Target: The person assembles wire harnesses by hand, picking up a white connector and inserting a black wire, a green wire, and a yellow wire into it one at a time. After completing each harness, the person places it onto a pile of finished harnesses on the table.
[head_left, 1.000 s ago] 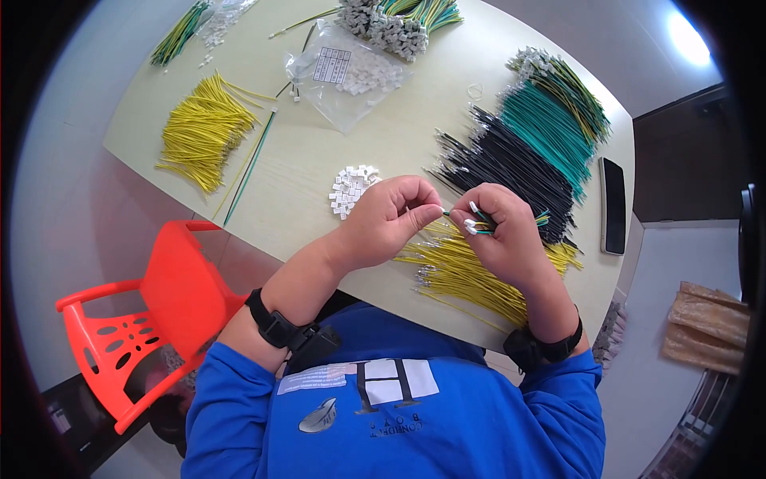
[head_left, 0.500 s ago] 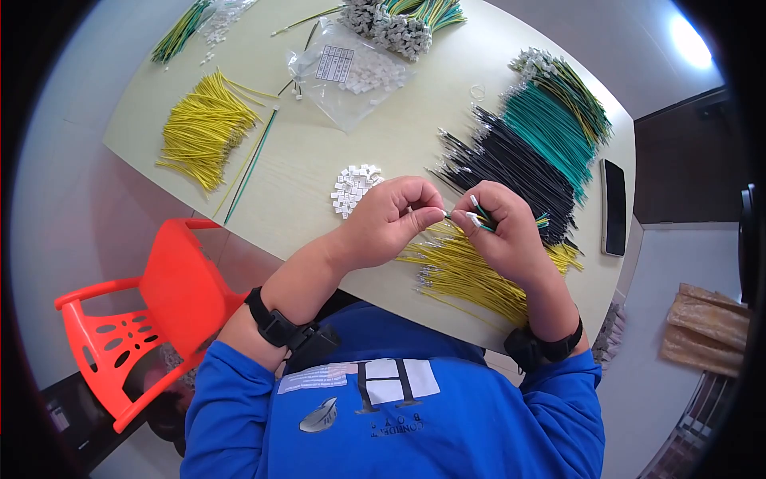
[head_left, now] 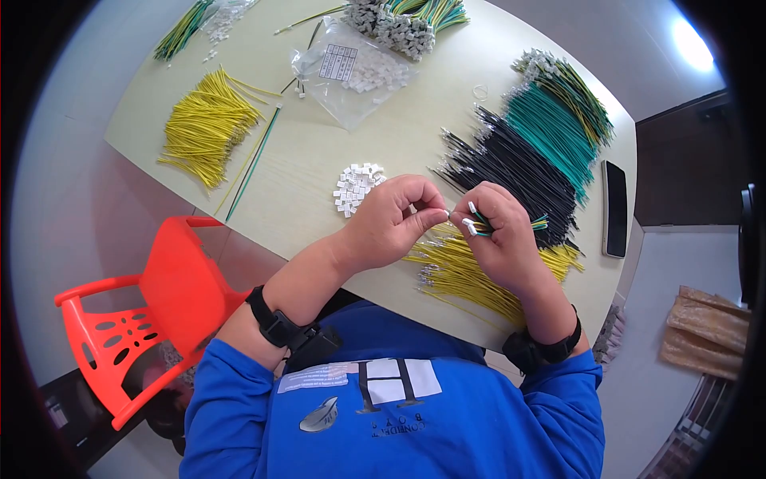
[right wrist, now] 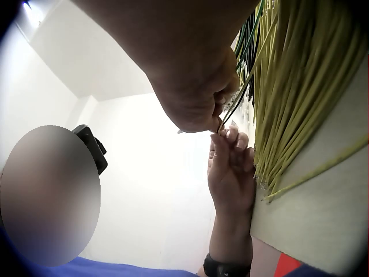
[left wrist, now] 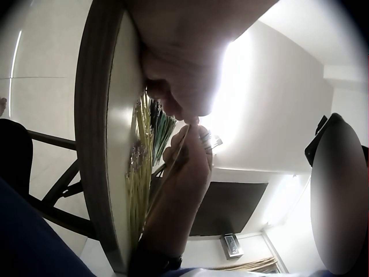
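Note:
My left hand [head_left: 395,219] pinches a tiny white connector between thumb and forefinger, mostly covered by the fingertips. Tip to tip with it, my right hand [head_left: 504,235] pinches thin wires at that connector. Several finished-looking wires with white connector ends [head_left: 469,227] are also held in the right hand, their green and yellow tails [head_left: 541,223] sticking out behind. In the right wrist view, dark and light wires [right wrist: 233,108] run from the meeting fingertips. Just left of the hands lies a pile of loose white connectors [head_left: 351,189]; yellow wires [head_left: 471,275] spread below the right hand.
Black wires [head_left: 519,168] and green wires [head_left: 550,120] lie in bundles beyond the right hand, beside a phone [head_left: 613,207]. A clear bag of connectors [head_left: 355,68] and another yellow bundle [head_left: 203,132] lie farther off. A red chair [head_left: 179,287] stands at the table's left edge.
Both hands stay together in nearly the same place. The connector ends sticking out of the right hand tilt slightly, and the fingertips shift a little at the pinched connector.

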